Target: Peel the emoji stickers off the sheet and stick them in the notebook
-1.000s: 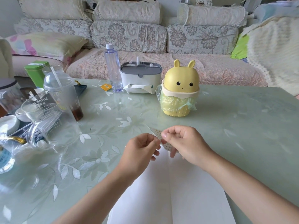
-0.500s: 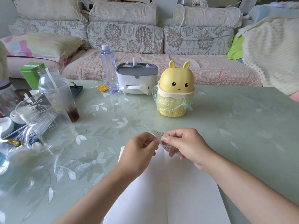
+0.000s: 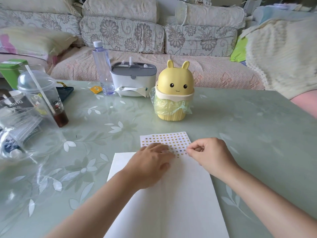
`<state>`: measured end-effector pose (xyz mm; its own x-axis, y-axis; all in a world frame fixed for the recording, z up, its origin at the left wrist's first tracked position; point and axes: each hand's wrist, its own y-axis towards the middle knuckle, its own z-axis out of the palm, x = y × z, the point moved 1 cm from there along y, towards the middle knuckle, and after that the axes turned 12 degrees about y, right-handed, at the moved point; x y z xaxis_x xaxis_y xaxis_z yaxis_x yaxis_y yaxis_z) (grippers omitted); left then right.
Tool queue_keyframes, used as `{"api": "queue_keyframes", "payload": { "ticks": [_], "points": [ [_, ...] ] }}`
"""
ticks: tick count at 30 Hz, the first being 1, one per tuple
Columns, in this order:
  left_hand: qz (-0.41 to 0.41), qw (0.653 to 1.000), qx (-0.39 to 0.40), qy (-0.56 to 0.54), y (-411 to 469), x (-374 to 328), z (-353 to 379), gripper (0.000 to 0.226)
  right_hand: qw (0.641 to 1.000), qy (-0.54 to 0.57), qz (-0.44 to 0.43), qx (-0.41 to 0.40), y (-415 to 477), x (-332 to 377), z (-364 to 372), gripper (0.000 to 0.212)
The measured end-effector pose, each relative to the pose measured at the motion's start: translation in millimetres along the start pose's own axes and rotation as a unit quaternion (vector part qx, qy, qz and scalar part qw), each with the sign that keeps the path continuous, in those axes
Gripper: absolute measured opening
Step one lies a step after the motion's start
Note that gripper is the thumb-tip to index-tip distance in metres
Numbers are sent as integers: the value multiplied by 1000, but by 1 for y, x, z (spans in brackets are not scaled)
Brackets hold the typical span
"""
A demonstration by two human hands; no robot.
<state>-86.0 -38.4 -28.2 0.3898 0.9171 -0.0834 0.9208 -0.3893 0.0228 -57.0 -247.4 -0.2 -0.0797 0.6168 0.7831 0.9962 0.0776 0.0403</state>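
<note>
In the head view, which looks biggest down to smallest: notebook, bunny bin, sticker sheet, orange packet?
Largest first:
1. notebook, nearest the camera
2. bunny bin
3. sticker sheet, partly covered
4. orange packet, smallest and far back

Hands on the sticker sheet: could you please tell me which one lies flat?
The left hand, fingers straight, lies flat on the sticker sheet; the right hand curls its fingers and pinches the sheet's right edge.

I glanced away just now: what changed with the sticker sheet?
The sticker sheet, held up by both hands before, now lies flat at the notebook's far edge. The left hand presses on it; the right hand pinches its right edge. The notebook stayed put.
</note>
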Motion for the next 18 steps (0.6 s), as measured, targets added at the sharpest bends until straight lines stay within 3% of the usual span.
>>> {"api": "queue_keyframes", "payload": {
  "ticks": [4, 11, 14, 18],
  "points": [
    [-82, 994, 10, 77, 5, 2, 2, 53, 997, -66, -41, -13, 0, -5, 0, 8],
    [-96, 991, 25, 95, 4, -2, 6, 87, 972, -149, -184, -3, 2, -14, 17, 10],
    [-100, 990, 24, 99, 6, -1, 7, 79, 965, -165, -204, -3, 4, -17, 21, 13],
    [-100, 991, 20, 91, 7, -1, 9, 64, 973, -158, -161, 43, 8, -15, 18, 13]
  ]
}}
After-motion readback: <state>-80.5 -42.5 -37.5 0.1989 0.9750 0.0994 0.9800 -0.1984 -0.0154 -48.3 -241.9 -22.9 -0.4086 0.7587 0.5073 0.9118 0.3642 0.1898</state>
